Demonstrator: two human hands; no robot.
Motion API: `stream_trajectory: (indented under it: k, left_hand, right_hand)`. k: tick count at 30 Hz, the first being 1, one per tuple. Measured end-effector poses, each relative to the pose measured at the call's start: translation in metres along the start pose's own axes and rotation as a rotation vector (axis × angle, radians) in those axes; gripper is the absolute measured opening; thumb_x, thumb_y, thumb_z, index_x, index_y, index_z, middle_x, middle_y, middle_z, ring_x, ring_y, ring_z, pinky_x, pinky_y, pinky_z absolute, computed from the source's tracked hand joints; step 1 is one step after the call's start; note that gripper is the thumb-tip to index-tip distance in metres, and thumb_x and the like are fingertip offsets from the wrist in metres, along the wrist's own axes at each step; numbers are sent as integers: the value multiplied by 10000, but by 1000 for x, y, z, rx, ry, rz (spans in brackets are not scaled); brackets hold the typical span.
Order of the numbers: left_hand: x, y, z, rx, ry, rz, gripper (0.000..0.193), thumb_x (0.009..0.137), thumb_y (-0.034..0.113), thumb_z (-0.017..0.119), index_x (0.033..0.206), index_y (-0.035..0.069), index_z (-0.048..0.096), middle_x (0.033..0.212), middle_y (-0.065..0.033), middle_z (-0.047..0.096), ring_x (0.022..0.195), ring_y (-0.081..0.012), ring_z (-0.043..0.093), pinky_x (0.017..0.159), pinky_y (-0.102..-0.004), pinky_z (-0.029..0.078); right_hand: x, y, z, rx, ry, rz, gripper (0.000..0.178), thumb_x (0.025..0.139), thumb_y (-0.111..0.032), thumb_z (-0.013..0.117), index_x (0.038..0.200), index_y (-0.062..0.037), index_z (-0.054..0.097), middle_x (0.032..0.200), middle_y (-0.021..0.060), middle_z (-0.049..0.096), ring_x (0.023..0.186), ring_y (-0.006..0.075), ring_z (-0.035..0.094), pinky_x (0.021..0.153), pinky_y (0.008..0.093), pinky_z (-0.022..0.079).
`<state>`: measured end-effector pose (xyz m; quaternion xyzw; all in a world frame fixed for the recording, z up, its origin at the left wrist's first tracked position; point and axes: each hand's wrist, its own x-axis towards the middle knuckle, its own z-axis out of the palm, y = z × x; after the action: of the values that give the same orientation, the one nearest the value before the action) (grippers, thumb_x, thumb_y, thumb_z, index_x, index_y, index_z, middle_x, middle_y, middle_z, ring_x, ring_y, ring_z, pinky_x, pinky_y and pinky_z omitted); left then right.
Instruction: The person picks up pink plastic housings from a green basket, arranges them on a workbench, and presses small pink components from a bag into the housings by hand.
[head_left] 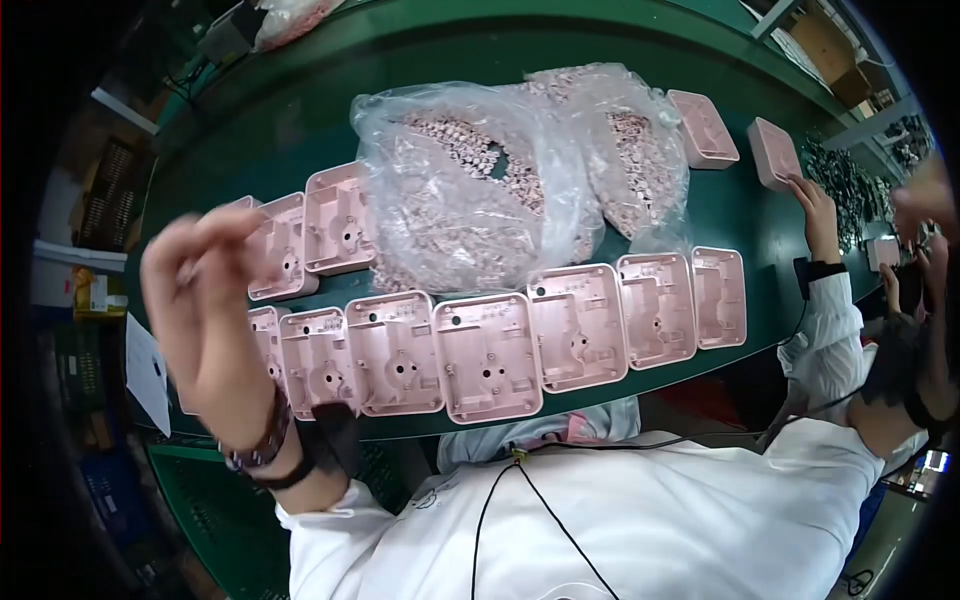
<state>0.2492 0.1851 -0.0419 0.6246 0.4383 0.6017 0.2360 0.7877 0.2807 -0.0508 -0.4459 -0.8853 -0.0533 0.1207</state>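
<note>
Lining the near edge of the green table (pixel 720 210), open pink trays (pixel 487 350) show moulded posts and holes inside. Over the leftmost ones is the left hand (pixel 207 290), fingers curled, blurred; the right hand (pixel 927 197) blurs at the right rim. Whether either grips anything, I cannot tell. Beyond, two clear bags (pixel 450 225) hold small pink pieces (pixel 460 145). Farther right, a co-worker's hand (pixel 822 215) touches a separate tray (pixel 775 153).

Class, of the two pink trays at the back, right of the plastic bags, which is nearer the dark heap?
The right-hand tray stands close by the dark heap; the left-hand tray sits next to a plastic bag instead.
</note>
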Motion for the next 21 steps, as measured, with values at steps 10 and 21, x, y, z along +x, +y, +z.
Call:
stream_trajectory:
  k: [10,21]
  left_hand:
    - [52,-98,186,952,-779,100,314,778,276,564,991,47,536,949,-161,607,867,-344,586,760,-418,463]
    - [20,-82,197,872,-846,166,392,763,246,562,1073,10,526,1169,-194,491,1043,-347,482,909,-392,397]
  right_hand:
    - [129,-52,118,66,-543,119,249,797,-171,531,975,-9,594,1028,184,561,889,355,562,775,408,449]
    - [115,-38,146,227,-236,-15,261,799,-148,510,1011,2,493,1074,218,479,889,389,553,767,438,456]
